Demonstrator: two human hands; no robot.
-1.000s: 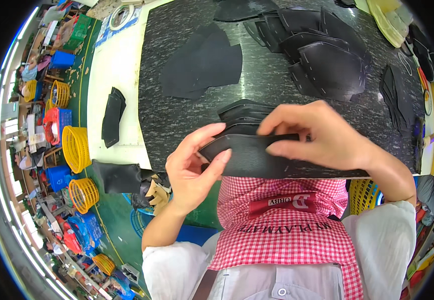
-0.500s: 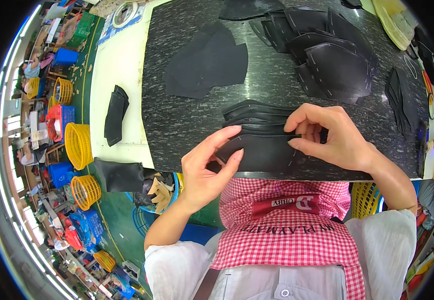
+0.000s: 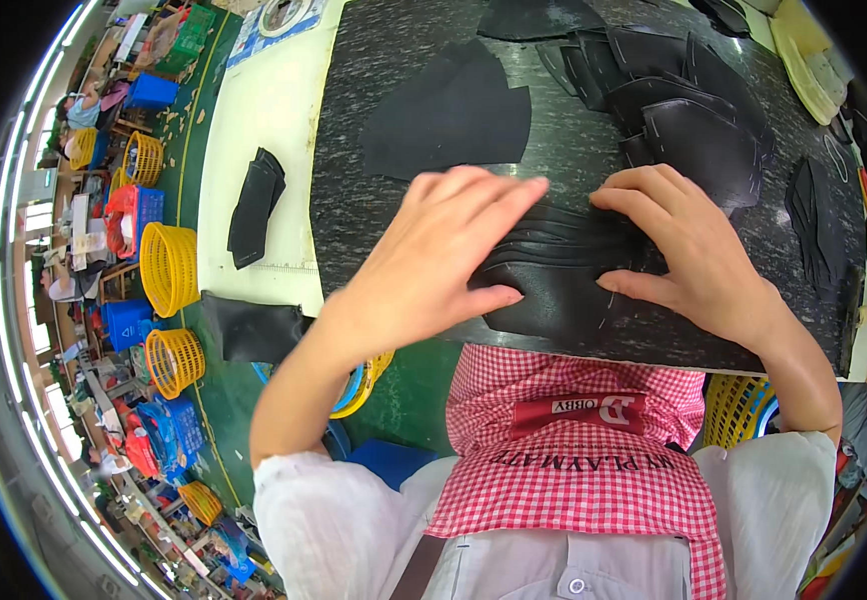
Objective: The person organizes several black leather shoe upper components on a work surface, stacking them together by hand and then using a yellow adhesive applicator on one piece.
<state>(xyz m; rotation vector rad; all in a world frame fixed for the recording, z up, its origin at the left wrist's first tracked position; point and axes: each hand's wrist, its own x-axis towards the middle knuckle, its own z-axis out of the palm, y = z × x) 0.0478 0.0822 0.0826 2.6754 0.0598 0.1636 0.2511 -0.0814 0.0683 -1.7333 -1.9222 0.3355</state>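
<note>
A fanned row of black leather pieces (image 3: 560, 292) lies on the dark speckled board (image 3: 394, 310) in front of me, their edges overlapping like steps. My left hand (image 3: 444, 250) spreads over the row's left end, its fingers stretched out past the far edge and the thumb touching the nearest piece. At the right end, my right hand (image 3: 689, 245) rests with bent fingers at the far edge and its thumb on the near piece, a wide gap between them. The undersides of the pieces and part of the left end are hidden.
Flat dark pieces (image 3: 444, 120) lie beyond my left hand. Stitch-marked black panels (image 3: 699, 145) are heaped at the far right, with narrow black pieces (image 3: 814, 220) beside them. More narrow strips (image 3: 257, 210) sit on the white tabletop at left. Yellow baskets (image 3: 169, 270) stand on the floor.
My left hand has moved up and over the row, its fingers now stretched out. My right hand's pinch has widened. The view has shifted, with the table appearing farther right.
</note>
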